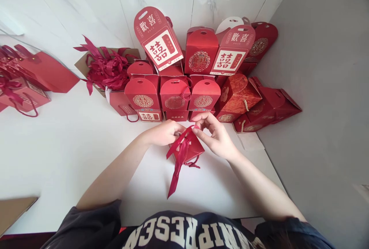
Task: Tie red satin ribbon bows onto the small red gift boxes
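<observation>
A small red gift box (192, 150) with a cord handle sits on the white table (63, 145) in front of me. A dark red ribbon (179, 160) loops over its top and trails toward me. My left hand (165, 132) is closed, pinching the ribbon at the box's left top. My right hand (215, 133) pinches the ribbon loop at the box's right top, fingers curled.
Several red gift boxes (174, 94) are stacked against the white wall behind my hands. A cardboard tray of loose red ribbons (107, 68) lies at back left. Red bags (31, 76) lie at far left. The table's right edge drops to a grey floor (323, 126).
</observation>
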### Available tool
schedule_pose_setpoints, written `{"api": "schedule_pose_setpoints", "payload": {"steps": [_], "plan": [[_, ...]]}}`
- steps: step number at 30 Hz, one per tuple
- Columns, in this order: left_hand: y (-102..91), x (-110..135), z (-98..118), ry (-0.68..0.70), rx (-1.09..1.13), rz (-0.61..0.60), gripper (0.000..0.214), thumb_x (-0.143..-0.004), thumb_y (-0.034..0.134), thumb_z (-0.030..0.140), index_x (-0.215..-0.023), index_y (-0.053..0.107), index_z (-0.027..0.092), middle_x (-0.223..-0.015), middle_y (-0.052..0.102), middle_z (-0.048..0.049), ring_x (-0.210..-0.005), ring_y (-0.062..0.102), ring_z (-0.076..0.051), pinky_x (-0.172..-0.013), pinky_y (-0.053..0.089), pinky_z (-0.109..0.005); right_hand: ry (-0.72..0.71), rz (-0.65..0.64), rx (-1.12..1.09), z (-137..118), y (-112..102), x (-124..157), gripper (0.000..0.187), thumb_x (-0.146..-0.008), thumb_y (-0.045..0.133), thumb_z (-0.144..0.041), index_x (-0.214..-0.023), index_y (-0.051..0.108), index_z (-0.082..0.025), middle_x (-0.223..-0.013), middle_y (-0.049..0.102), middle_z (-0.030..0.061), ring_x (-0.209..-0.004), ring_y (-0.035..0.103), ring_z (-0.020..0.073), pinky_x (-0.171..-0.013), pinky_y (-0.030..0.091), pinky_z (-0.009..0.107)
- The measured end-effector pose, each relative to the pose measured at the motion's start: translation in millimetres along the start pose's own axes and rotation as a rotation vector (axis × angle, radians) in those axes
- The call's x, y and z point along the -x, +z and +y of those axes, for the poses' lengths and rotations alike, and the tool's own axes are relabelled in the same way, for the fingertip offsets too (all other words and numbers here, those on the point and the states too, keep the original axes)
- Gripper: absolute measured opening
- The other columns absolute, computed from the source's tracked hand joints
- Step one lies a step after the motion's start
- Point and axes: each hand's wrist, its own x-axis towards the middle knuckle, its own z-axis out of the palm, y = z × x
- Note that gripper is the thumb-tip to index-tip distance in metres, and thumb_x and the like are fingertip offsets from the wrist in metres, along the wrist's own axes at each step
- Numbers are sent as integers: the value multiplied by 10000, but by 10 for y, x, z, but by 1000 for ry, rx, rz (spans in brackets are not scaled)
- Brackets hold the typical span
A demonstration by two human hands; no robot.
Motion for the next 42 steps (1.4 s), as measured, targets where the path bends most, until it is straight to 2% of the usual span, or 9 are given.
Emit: {"api": "schedule_pose_setpoints", "payload": {"steps": [4,12,16,19,21,26,29,33,42], "plan": [[-9,-1,-15,-34,-33,3,137,-806,551,181,-802,684,148,-738,701,-1,-662,637,-131,-606,449,-207,58,67,-180,43,-37,37,176,-910,615,-362,-891,534,-206,-786,543,0,-699,521,127,-648,449,269],[-17,-13,-42,-66,3,25,216,-851,495,190,-778,689,133,-771,727,-51,-739,689,-161,-655,507,-226,-52,84,-358,16,-24,164,110,-913,593,-270,-918,486,-246,-787,524,-16,-734,559,148,-712,471,315],[-4,-13,-29,-58,28,14,185,-856,511,202,-810,676,131,-775,722,-50,-713,688,-153,-637,521,-223,-125,53,100,11,-70,144,166,-905,508,-165,-1051,533,-240,-1031,596,64,-979,588,212,-867,479,413],[2,-6,-9,-77,57,15,167,-880,517,236,-869,655,144,-761,707,-33,-674,686,-139,-628,539,-223,-263,-143,512,29,-140,110,398,-844,510,-101,-1216,509,-242,-1264,593,90,-1227,517,279,-1118,235,606],[0,-2,6,-91,57,-3,190,-900,494,235,-851,657,150,-753,694,-24,-658,685,-126,-634,542,-220,-267,-262,605,23,-192,104,427,-861,510,-105,-1263,475,-247,-1183,645,66,-1154,578,257,-1153,124,638],[-13,-8,8,-96,89,-27,242,-931,498,293,-869,686,153,-787,692,-29,-696,684,-124,-646,522,-213,-173,-328,447,-168,-309,178,251,-938,531,-219,-1187,531,-242,-942,658,40,-785,602,165,-869,512,380],[-21,-19,-17,-84,133,-38,321,-936,513,411,-907,697,149,-813,698,-44,-694,671,-126,-642,512,-219,-210,-366,300,-355,-326,238,167,-950,514,-172,-1091,572,-239,-810,638,8,-679,578,129,-677,507,270],[-26,-25,-26,-86,168,-43,375,-921,526,472,-838,675,139,-773,668,-32,-666,641,-113,-633,497,-207,-361,-426,182,-517,-242,253,195,-941,491,-93,-1046,582,-231,-849,672,24,-759,605,134,-687,494,267],[13,-24,56,-45,57,10,335,-869,567,305,-581,560,134,-574,546,12,-566,540,-94,-521,411,-185,-722,-481,507,-627,376,117,277,-958,374,-108,-1040,624,-195,-836,703,46,-841,613,186,-796,481,342]]}}
